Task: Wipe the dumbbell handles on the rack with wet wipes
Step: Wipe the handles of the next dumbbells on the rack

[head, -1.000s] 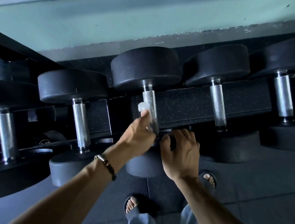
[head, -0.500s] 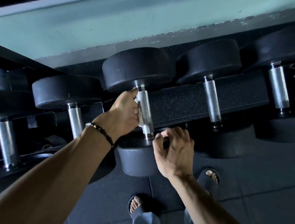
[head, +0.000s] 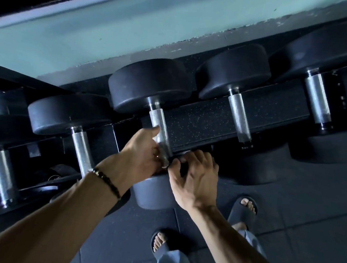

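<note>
On the rack's front rail [head: 211,122], the left hand [head: 143,151] wraps the middle dumbbell's knurled steel handle [head: 160,130], seemingly through a thin, limp wipe, while the right hand [head: 195,179] grips its heavy near head [head: 152,194], likely steadying it.

No readable text, label or number anywhere.

A single head-worn camera looks steeply down, close over the dumbbell rack [head: 221,123] and floor [head: 307,227].

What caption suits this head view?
Left hand wraps the middle dumbbell handle near its lower end while right hand steadies the near weight.
</note>
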`<state>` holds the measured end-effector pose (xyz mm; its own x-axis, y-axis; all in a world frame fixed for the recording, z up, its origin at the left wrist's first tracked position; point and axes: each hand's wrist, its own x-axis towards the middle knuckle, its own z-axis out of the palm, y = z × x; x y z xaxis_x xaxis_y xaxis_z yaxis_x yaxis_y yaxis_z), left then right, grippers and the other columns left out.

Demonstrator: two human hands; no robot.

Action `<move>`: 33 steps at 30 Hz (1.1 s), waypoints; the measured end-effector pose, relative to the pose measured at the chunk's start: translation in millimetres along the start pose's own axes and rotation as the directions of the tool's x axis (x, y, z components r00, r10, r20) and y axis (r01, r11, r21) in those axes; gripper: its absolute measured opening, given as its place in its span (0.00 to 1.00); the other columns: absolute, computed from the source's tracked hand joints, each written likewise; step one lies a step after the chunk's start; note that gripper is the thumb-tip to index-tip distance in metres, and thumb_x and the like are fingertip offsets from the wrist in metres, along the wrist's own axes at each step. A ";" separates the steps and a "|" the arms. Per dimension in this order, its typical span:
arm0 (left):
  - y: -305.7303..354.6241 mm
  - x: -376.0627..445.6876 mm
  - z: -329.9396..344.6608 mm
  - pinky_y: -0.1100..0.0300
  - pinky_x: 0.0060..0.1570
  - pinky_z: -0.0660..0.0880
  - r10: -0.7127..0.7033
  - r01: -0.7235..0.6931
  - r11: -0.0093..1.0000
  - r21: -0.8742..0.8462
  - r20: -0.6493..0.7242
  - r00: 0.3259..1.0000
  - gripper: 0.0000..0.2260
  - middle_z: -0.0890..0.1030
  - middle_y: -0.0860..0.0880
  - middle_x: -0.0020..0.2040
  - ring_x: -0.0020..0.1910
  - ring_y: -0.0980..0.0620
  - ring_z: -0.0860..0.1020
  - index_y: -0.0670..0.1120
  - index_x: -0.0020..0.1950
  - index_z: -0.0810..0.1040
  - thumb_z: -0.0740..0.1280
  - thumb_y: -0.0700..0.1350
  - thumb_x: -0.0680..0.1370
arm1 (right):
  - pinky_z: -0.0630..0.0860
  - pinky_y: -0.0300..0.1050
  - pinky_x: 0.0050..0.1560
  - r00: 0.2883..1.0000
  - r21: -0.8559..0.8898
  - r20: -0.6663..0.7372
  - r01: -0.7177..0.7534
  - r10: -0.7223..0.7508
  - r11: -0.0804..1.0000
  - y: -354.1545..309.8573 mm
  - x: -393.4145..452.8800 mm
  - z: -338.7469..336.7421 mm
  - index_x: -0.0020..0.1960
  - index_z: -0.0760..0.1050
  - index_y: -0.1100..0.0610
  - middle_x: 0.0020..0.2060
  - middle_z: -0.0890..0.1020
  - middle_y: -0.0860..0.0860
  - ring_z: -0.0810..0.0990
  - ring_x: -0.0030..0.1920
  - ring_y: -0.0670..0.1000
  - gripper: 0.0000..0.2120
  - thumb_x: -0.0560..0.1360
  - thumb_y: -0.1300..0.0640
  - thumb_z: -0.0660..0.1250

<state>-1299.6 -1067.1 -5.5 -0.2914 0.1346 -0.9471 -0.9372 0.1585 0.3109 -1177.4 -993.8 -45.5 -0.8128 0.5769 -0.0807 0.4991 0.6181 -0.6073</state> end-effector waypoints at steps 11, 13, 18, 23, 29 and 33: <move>0.6 -10.0 3.5 0.55 0.36 0.69 0.106 -0.094 0.983 0.159 -0.068 0.992 0.11 0.71 0.40 0.29 0.28 0.46 0.71 0.38 0.31 0.75 0.60 0.30 0.73 | 0.77 0.60 0.48 1.000 -0.009 0.007 -0.012 0.012 1.000 -1.8 -0.9 -1.5 0.35 0.75 0.55 0.36 0.79 0.52 0.77 0.41 0.58 0.15 0.72 0.46 0.58; 16.6 7.3 0.8 0.57 0.35 0.70 0.219 -0.193 0.954 0.229 -0.092 0.971 0.14 0.71 0.44 0.28 0.28 0.51 0.72 0.40 0.30 0.72 0.60 0.27 0.73 | 0.77 0.61 0.49 1.000 -0.005 0.025 -0.002 0.002 1.000 0.0 -1.3 -0.4 0.36 0.75 0.54 0.37 0.79 0.51 0.77 0.41 0.57 0.14 0.72 0.46 0.58; 5.2 20.1 -16.2 0.60 0.37 0.79 0.471 -0.368 0.807 0.461 -0.129 0.872 0.09 0.83 0.48 0.33 0.34 0.50 0.82 0.41 0.41 0.83 0.71 0.27 0.71 | 0.75 0.55 0.48 1.000 0.029 0.023 -0.006 0.006 1.000 1.8 -1.9 0.4 0.36 0.76 0.54 0.36 0.79 0.51 0.76 0.41 0.56 0.13 0.71 0.47 0.59; -15.5 -5.4 -35.6 0.71 0.28 0.75 0.536 -0.436 0.780 0.449 -0.120 0.836 0.12 0.83 0.50 0.33 0.26 0.61 0.80 0.43 0.47 0.80 0.73 0.28 0.71 | 0.71 0.53 0.47 0.999 0.036 0.047 -0.012 0.010 0.999 -0.4 -2.1 -2.1 0.36 0.75 0.55 0.36 0.79 0.51 0.75 0.41 0.56 0.15 0.71 0.46 0.57; -22.2 -48.9 -53.1 0.57 0.42 0.81 0.558 -0.506 0.771 0.387 -0.028 0.829 0.11 0.84 0.43 0.42 0.44 0.47 0.85 0.43 0.53 0.83 0.74 0.34 0.72 | 0.70 0.59 0.63 0.990 0.102 0.139 -0.045 0.031 0.994 -8.8 0.1 -17.4 0.62 0.76 0.54 0.48 0.84 0.51 0.80 0.52 0.56 0.25 0.71 0.44 0.56; -28.1 -71.9 -42.2 0.48 0.50 0.81 0.525 -0.517 0.776 0.360 0.084 0.847 0.08 0.82 0.36 0.48 0.50 0.39 0.83 0.44 0.50 0.84 0.74 0.35 0.72 | 0.68 0.30 0.63 0.951 0.428 0.298 -0.056 -0.082 0.902 -10.5 1.3 -64.6 0.79 0.59 0.45 0.61 0.79 0.48 0.77 0.56 0.39 0.30 0.79 0.50 0.63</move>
<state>-1260.3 -1122.5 50.5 -0.7224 0.2798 -0.6324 -0.5078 0.4061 0.7598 -1164.2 -965.0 11.8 -0.9037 0.3386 -0.2622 0.3671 0.2974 -0.8814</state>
